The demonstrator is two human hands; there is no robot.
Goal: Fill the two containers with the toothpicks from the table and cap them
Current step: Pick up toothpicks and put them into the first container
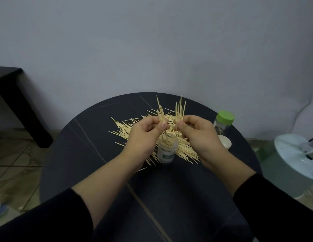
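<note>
A heap of loose toothpicks lies spread across the round dark table. An open clear container with a green label stands upright in front of the heap, a few toothpicks inside it. My left hand pinches a small upright bundle of toothpicks just above the container's mouth; the lower tips reach into it. My right hand pinches a second bundle, points up, beside the first. A second clear container with a green cap stands at the table's right edge. A white cap lies near it.
A dark side table stands at the left against the grey wall. A round white fan base sits on the floor to the right. Cables and stray toothpicks lie on the floor at the left and right.
</note>
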